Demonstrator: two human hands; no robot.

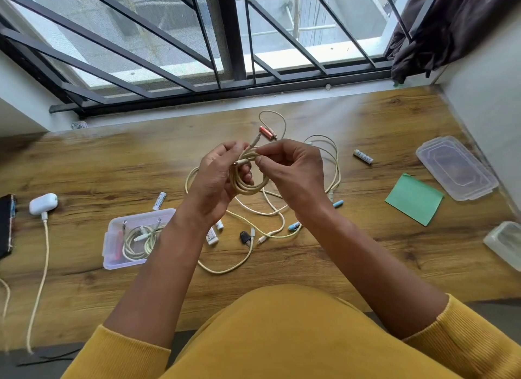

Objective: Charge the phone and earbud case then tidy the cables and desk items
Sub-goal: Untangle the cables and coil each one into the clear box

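My left hand [217, 178] grips a coiled cream cable [248, 185] above the wooden desk [112, 164]. My right hand [293, 170] pinches the cable's end at the top of the coil. Loose cream cables [270, 212] lie tangled on the desk beneath my hands. At the far left a white earbud case [42, 203] has a cable [42, 265] plugged into it. Beside it, a dark phone [6, 226] is cut off by the frame's left edge. A clear plastic box [112, 254] near my left forearm holds another coiled cable [141, 240].
White batteries [363, 156] [159, 201] [212, 236], a copper one [266, 132], blue caps [294, 225], and a small black object [244, 237] lie scattered. At right sit a clear lid [456, 167], green sticky notes [414, 198] and another clear container [504, 243]. A barred window runs behind the desk.
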